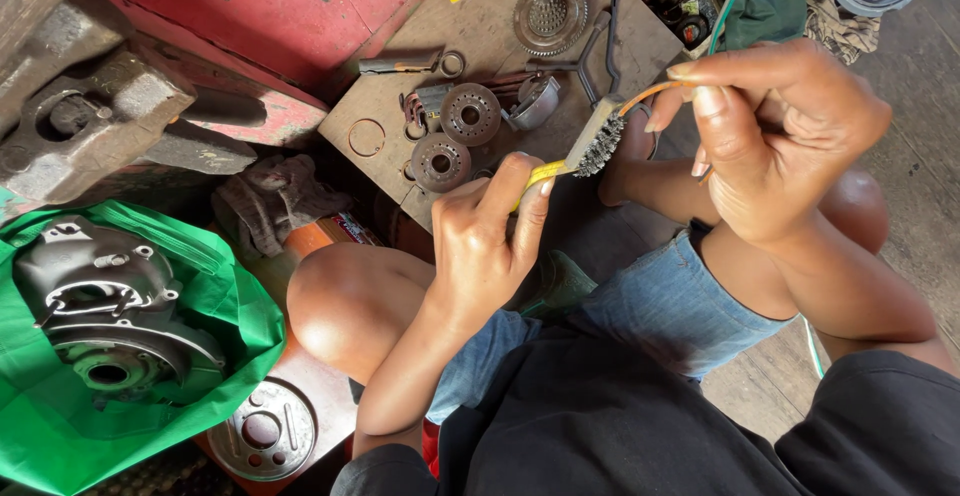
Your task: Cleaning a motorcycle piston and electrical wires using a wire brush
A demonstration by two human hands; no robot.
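Workshop floor and a worn wooden board [600, 26] filled the view beneath a seated person's bare knees. Between the two hands sat a small wire brush [598, 142], its dark bristles facing down toward the left fingertips. The right hand [785, 141] pinched the brush's curved orange handle between thumb and forefinger, the other fingers curled loosely below. The left hand [487, 241] had thumb and fingers closed together around a small yellow part [545, 173], whose tip stuck out just past the fingertips and touched the bristles. How much of that part lay hidden inside the grip could not be told.

Beyond the left fingertips, on the board, lay two round toothed metal discs [456, 136], a thin ring [366, 137], a bowl-shaped metal cap [537, 102] and a larger ribbed round plate [548, 14]. Well off to the side of the left wrist, a grey engine casing [105, 306] rested on a green bag [235, 321]. Near the left elbow a flat round plate with holes [262, 430] lay on the floor. Above the casing stood a heavy iron vise [90, 121] against a red panel [290, 11].
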